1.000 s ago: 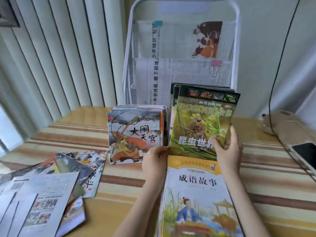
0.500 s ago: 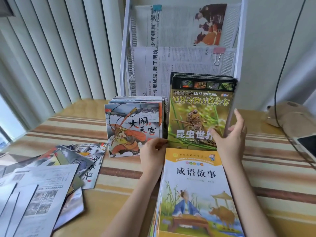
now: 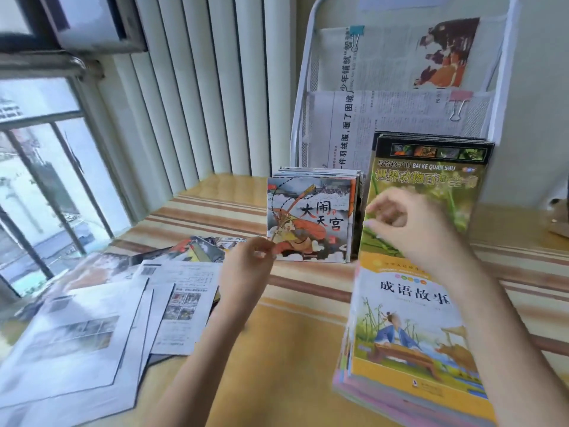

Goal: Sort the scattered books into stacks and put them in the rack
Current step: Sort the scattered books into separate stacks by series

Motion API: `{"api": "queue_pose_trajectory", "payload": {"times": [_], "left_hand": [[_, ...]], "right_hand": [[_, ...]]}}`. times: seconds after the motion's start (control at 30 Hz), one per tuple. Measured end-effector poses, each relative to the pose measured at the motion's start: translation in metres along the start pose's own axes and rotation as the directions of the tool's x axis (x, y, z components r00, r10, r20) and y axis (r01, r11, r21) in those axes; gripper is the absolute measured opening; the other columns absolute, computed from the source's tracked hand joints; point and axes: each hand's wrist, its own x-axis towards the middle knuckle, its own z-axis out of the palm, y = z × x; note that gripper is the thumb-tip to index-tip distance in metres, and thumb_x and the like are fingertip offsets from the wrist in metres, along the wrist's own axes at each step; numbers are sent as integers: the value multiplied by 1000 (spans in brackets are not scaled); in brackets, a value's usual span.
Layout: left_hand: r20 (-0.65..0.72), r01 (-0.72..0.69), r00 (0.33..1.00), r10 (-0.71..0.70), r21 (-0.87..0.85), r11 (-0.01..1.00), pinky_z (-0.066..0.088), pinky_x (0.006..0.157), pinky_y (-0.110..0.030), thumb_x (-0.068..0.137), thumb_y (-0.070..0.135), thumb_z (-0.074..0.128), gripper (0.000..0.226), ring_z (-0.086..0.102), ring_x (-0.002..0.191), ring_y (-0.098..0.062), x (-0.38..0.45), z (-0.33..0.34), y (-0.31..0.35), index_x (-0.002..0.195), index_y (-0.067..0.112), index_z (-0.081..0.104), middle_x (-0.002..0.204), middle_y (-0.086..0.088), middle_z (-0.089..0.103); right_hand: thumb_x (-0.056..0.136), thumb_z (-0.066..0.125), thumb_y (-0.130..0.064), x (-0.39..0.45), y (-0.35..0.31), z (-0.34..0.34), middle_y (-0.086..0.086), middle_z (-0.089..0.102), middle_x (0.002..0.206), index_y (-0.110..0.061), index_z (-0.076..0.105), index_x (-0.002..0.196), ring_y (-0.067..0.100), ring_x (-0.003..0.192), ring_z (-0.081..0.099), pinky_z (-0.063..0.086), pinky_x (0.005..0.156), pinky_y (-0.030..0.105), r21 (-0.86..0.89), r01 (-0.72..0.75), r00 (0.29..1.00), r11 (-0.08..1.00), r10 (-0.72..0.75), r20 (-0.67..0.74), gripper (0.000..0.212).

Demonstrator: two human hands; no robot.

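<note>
Lying to the left of the left hand (image 3: 246, 266), loose printed sheets (image 3: 92, 328) and a few scattered picture books (image 3: 197, 251) overlap on the striped tablecloth (image 3: 292, 349). The left hand hangs above their right edge, fingers loosely curled and holding nothing. Between the hands, a row of small storybooks (image 3: 311, 217) stands upright, its monkey-king cover facing the camera. The right hand (image 3: 409, 229) is raised with empty, half-curled fingers, in front of the upright green insect encyclopedia stack (image 3: 431, 180). Below that hand a flat stack of idiom-story books (image 3: 406, 340) lies on the cloth. Behind both upright stacks stands the white mesh rack (image 3: 505, 75), its two pockets holding clipped newspapers (image 3: 385, 115).
</note>
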Motion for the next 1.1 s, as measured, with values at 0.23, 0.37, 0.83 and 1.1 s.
{"api": "queue_pose_trajectory", "payload": {"times": [0.23,0.37,0.83,1.1], "left_hand": [[-305,365,921,-243,453,814,34,102,-54,88,29,57,42,42,125,-38,-19,-117,-93,127,14,52,134,-17,50],[-287,696,689,-666,518,497,-1,103,-74,86,66,36,88,-8,141,-47,-31,-155,-124,151,17,2,157,-21,-3],[-260,638,750,-608,525,563,15,109,-58,87,65,35,77,11,138,-40,-59,-173,-140,145,16,23,151,-22,17],[-317,603,797,-513,461,651,30,95,-49,85,54,56,64,32,126,-38,-60,-167,-119,131,13,38,132,-19,47]], "right_hand": [[88,59,-37,-39,-94,111,-2,61,112,-28,56,122,18,95,62,52,81,35,10,74,727,997,-60,684,35],[94,46,-47,-50,-130,186,14,37,146,-15,29,144,30,132,37,40,101,42,-142,216,711,966,-56,701,62],[95,41,-47,-75,-127,253,7,21,156,-29,16,149,28,145,6,-9,116,46,-79,282,825,956,-200,528,62],[91,32,-4,-87,-137,252,2,7,158,-40,-1,148,33,145,0,19,114,47,157,292,733,944,-326,596,76]]}}
